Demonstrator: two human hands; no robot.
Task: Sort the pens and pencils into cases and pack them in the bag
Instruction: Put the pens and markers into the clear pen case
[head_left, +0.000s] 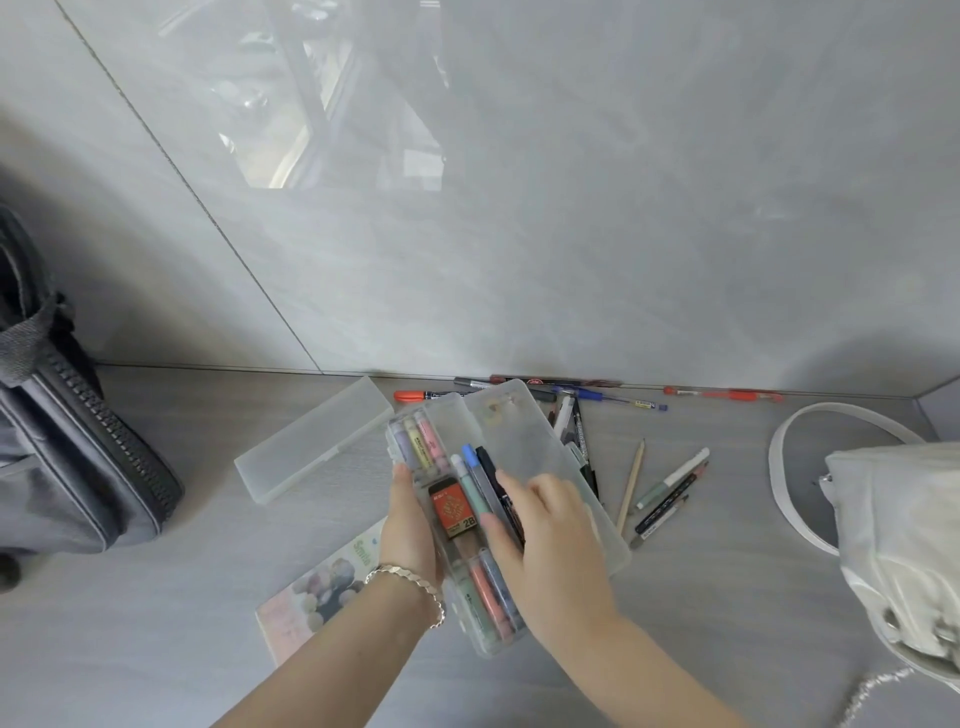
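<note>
Now the left hand (410, 525) grips the open case (524, 447), pointing away, right hand (556, 535) pinching its pens (471, 470)

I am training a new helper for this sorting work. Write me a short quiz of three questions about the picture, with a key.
1. True or false: no hand holds the open case.
2. Which hand touches the pens inside it?
3. Fill in: the closed case lies ___ the open case and the grey bag.
Key: 1 false, the left hand grips its edge. 2 the right hand. 3 between.
</note>
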